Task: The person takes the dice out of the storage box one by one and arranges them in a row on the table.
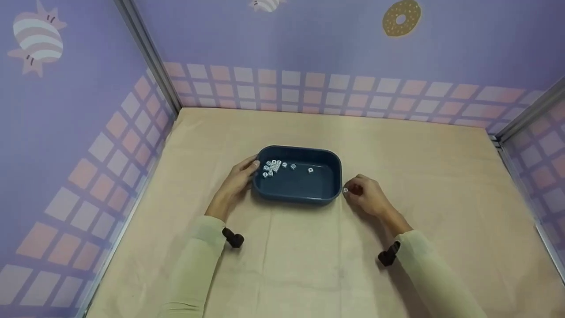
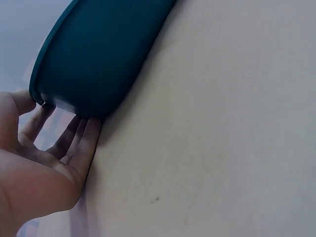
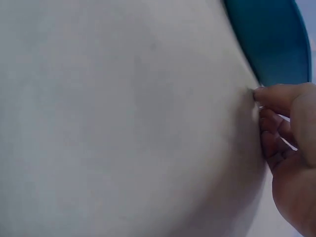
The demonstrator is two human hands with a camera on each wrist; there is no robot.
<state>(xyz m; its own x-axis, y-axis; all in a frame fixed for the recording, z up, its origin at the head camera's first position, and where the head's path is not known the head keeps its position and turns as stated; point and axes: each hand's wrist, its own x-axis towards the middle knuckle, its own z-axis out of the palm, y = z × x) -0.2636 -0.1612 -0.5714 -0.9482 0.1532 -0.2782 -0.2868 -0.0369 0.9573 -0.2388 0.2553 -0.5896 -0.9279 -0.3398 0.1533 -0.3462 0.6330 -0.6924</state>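
Note:
A dark blue rectangular tub (image 1: 287, 194) with rounded corners stands on the table, holding several white dice, most bunched at its left end. One die (image 1: 310, 170) lies apart, right of the middle. My left hand (image 1: 238, 179) grips the tub's left end, thumb over the rim; the left wrist view shows the fingertips (image 2: 91, 128) against the outer wall low down. Just outside the tub's right end, my right hand (image 1: 368, 194) pinches a single white die (image 1: 345, 190) between thumb and fingertips, low over the table. In the right wrist view the thumb mostly hides that die.
A pale cloth (image 1: 304, 247) with fold lines covers the table. Purple panels (image 1: 282, 39) with a pink and white tile pattern enclose the back and sides, joined by metal posts (image 1: 152, 57). Each wrist carries a small black camera mount (image 1: 389, 254).

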